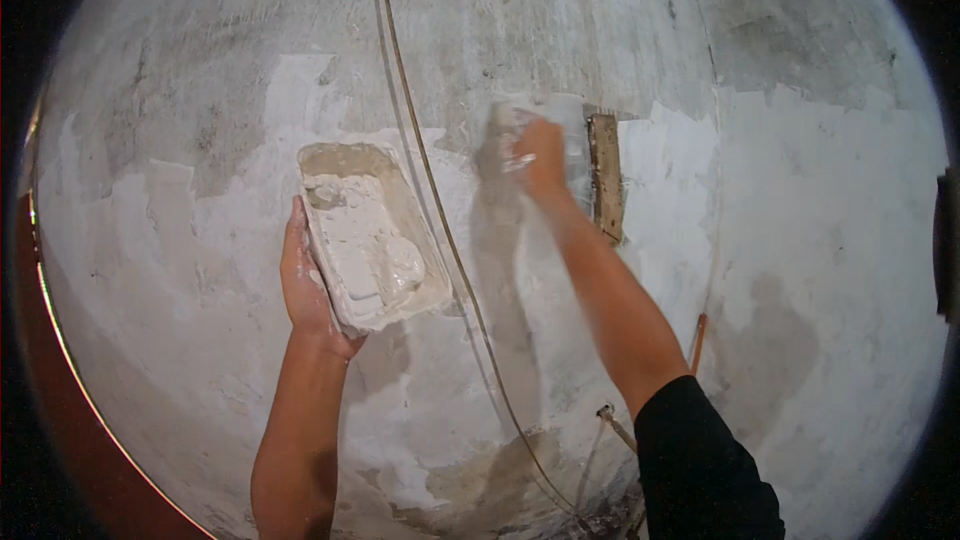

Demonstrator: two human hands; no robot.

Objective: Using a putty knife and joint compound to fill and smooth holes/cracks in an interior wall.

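Observation:
My left hand (310,275) holds a rectangular pan (432,285) from its left side and from beneath, tilted a little. Thick white putty (365,240) fills much of the pan, heaped toward the near right; the far end shows more bare inner wall. Up against the wall (560,30), my right hand (542,155) is closed around what looks like a flat plastering blade (508,130), smeared by motion. White putty marks the fingers. Just right of this hand is a narrow upright recess (606,175) with a brownish inside.
A thin cable (425,155) hangs down the wall between my two hands. Pale putty patches (670,180) cover parts of the grey surface. Lower right, a short pipe (618,428) and an orange-brown tube (698,340) stick out near my right arm. A dark object (945,245) stands at the right edge.

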